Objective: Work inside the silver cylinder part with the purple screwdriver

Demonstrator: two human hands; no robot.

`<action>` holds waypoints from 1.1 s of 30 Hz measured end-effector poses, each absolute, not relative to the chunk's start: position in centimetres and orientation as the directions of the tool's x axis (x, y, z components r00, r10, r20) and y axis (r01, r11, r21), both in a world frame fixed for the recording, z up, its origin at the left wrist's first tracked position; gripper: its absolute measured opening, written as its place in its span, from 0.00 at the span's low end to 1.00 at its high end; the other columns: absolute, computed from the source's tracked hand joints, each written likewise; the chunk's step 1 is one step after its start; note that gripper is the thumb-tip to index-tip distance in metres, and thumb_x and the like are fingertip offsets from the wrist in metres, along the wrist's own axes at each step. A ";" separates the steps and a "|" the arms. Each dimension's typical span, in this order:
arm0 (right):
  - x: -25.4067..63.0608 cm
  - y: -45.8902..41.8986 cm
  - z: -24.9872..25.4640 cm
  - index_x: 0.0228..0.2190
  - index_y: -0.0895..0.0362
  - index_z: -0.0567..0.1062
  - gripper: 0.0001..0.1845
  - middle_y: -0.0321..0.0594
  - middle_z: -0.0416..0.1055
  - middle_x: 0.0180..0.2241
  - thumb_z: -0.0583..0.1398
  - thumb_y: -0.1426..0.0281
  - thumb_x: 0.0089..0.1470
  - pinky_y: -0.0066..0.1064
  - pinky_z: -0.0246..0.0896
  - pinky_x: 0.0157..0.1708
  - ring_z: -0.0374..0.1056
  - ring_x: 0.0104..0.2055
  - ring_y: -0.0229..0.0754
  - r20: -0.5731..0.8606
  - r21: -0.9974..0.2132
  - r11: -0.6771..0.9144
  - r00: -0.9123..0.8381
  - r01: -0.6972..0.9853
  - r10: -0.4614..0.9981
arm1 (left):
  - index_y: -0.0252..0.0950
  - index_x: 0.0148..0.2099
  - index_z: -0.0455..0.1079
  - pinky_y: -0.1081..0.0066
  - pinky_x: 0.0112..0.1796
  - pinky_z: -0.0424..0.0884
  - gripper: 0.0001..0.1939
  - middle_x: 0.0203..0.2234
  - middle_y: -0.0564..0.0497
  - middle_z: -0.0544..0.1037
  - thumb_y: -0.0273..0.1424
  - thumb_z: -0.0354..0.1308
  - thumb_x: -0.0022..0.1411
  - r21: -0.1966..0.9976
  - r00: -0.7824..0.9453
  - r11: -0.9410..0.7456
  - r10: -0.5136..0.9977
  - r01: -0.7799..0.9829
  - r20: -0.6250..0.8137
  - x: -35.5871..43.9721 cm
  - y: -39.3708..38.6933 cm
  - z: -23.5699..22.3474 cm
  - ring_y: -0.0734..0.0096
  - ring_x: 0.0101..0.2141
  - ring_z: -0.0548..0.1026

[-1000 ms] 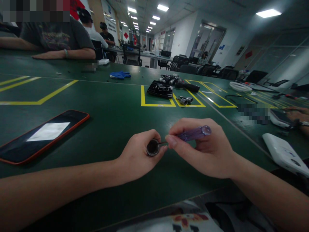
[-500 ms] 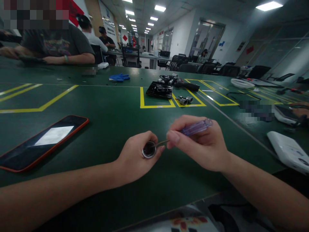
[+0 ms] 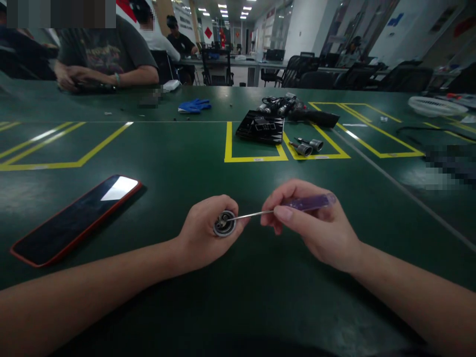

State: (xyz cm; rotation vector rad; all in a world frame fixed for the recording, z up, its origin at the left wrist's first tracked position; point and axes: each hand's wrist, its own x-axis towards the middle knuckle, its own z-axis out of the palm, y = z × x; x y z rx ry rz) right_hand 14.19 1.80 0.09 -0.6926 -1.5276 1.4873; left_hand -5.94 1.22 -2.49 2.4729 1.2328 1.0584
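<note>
My left hand (image 3: 204,235) is closed around a round metal part (image 3: 225,224), a hollow cylinder whose open end faces me with small fittings inside. Most of its body is hidden by the fingers. My right hand (image 3: 310,223) grips a screwdriver with a clear purple handle (image 3: 310,202). Its thin metal shaft (image 3: 253,214) points left, and the tip lies at the mouth of the cylinder; whether it touches anything inside I cannot tell. Both hands are above the green table (image 3: 208,307).
An orange-edged phone (image 3: 74,223) lies on the left. Further back are a black packet (image 3: 260,128), two metal connectors (image 3: 305,148), a heap of black cables (image 3: 284,105) and a blue glove (image 3: 195,105). Yellow tape marks rectangles. A person (image 3: 107,54) sits across the table.
The view has tilted down and shifted. The screwdriver has drawn back a little, showing more shaft, and the cylinder's mouth is turned more toward me, its inner fittings now visible.
</note>
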 end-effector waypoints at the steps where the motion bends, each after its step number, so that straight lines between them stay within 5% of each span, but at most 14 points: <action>1: 14.2 1.6 0.2 0.31 0.57 0.72 0.03 0.37 0.72 0.27 0.60 0.71 0.51 0.24 0.63 0.25 0.68 0.29 0.35 0.213 -0.977 0.171 -0.473 -0.130 0.855 | 0.35 0.29 0.62 0.78 0.22 0.62 0.06 0.20 0.57 0.68 0.29 0.58 0.54 0.447 0.395 -0.634 0.758 0.631 0.519 -5.9 1.3 -2.5 0.80 0.20 0.67; 8: 14.0 1.0 0.9 0.30 0.61 0.72 0.03 0.42 0.72 0.29 0.57 0.76 0.51 0.28 0.65 0.29 0.70 0.32 0.38 0.321 -0.910 0.414 -0.564 0.041 0.761 | 0.35 0.27 0.61 0.77 0.22 0.61 0.07 0.20 0.57 0.67 0.29 0.56 0.55 0.433 0.422 -0.651 0.747 0.623 0.514 -5.8 1.4 -2.3 0.79 0.20 0.65; 17: 14.2 1.0 -0.1 0.34 0.60 0.71 0.08 0.42 0.72 0.30 0.57 0.79 0.49 0.33 0.66 0.35 0.69 0.34 0.39 0.487 -0.791 0.610 -0.569 0.034 0.663 | 0.35 0.25 0.60 0.77 0.23 0.60 0.10 0.19 0.57 0.66 0.28 0.57 0.56 0.462 0.395 -0.622 0.771 0.632 0.499 -5.6 1.4 -2.1 0.79 0.20 0.64; 29: 13.7 0.0 0.5 0.36 0.59 0.72 0.10 0.43 0.73 0.33 0.57 0.79 0.49 0.34 0.65 0.40 0.69 0.37 0.39 0.509 -0.703 0.705 -0.627 0.093 0.590 | 0.35 0.26 0.60 0.76 0.23 0.60 0.07 0.19 0.56 0.66 0.29 0.53 0.56 0.409 0.412 -0.622 0.767 0.668 0.492 -5.6 1.2 -2.1 0.76 0.21 0.66; 33: 13.4 0.1 0.4 0.33 0.59 0.74 0.05 0.41 0.74 0.32 0.59 0.74 0.51 0.32 0.66 0.37 0.71 0.35 0.38 0.341 -0.877 0.466 -0.534 0.115 0.774 | 0.35 0.27 0.60 0.76 0.23 0.60 0.07 0.20 0.56 0.66 0.28 0.54 0.55 0.404 0.400 -0.598 0.784 0.692 0.476 -5.6 1.2 -2.0 0.76 0.21 0.66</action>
